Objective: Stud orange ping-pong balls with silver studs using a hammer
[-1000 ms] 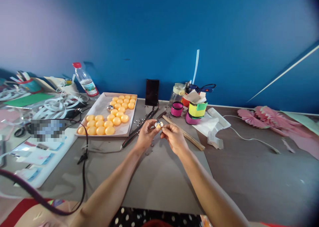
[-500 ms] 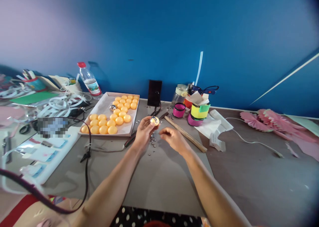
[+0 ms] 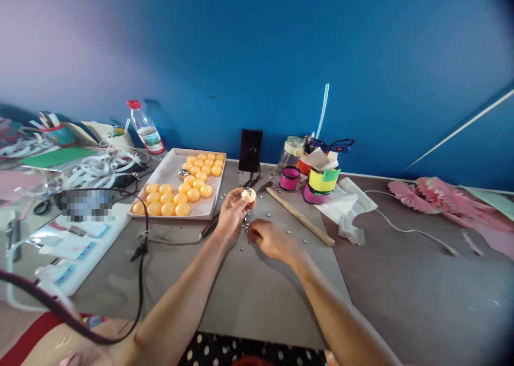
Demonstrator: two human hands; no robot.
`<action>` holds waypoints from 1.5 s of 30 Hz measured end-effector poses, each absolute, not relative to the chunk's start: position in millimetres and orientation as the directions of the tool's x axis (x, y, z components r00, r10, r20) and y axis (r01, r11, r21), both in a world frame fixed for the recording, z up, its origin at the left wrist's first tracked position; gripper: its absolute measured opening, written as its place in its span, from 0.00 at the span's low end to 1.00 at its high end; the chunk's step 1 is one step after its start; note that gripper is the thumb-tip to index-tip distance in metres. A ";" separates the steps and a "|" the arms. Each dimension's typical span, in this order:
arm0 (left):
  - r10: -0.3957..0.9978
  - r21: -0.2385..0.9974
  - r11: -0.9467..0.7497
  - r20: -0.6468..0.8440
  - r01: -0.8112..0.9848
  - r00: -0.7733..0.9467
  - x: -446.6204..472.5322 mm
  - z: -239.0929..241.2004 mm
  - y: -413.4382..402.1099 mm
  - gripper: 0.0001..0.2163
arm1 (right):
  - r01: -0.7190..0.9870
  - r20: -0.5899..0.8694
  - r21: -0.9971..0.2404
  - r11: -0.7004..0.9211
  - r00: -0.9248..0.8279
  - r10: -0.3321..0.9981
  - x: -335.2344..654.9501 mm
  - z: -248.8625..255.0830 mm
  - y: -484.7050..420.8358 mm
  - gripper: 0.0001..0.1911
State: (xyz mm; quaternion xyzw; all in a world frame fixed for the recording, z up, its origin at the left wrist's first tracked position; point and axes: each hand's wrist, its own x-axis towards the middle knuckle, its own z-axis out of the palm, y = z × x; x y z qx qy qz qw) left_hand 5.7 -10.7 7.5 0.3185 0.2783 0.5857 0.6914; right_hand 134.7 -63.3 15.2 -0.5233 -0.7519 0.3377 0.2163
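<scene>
Mostly yellow-orange, blue and grey: balls (image 3: 182,209), wall (image 3: 257,50), mat (image 3: 257,307).
Held ball (image 3: 251,197): yellow-orange plus silver. Loose beads (image 3: 288,231): silver. Studded ball (image 3: 183,174): silver. Bottle cap (image 3: 134,104): red. Hammer handle (image 3: 301,216): tan. Round cup (image 3: 289,182): magenta, black rims. Holder (image 3: 322,182): yellow with green. Paper fans (image 3: 436,193): pink. Cloth (image 3: 212,351): black, white polka dots.

Left hand (image 3: 233,211) and right hand (image 3: 271,240) bare, five-fingered; right one blurred, nail detail too small to read. Left arm (image 3: 180,291), seven o'clock, bare to the edge of view; right arm (image 3: 337,307), five o'clock, same. Both slim, thicker past the wrist. Clothing (image 3: 209,350) at six o'clock: black, round white dots. Red patch (image 3: 252,361), also six o'clock, rounded top; can't tell if worn.
</scene>
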 end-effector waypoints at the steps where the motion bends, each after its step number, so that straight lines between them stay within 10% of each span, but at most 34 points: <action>1: 0.987 0.769 0.111 -0.010 -0.629 0.163 5.6 8.2 -11.0 0.18 | 0.589 0.004 -0.784 0.197 -0.313 0.950 137.0 14.8 -61.3 0.06; 7: 0.982 0.779 0.127 -0.012 -0.614 0.189 6.5 9.6 -12.3 0.18 | 0.012 -0.047 -0.999 -0.046 -0.076 0.996 146.0 14.5 -49.9 0.06; 14: 0.975 0.774 0.155 -0.019 -0.613 0.222 7.5 6.6 -13.7 0.17 | -0.446 -0.154 -0.875 -0.189 -0.113 0.982 149.4 27.8 -47.9 0.15; 45: 0.961 0.827 0.128 0.032 -0.548 0.274 17.7 5.8 -23.4 0.17 | -0.296 -0.021 -0.954 0.033 0.179 0.984 135.9 11.5 -47.4 0.09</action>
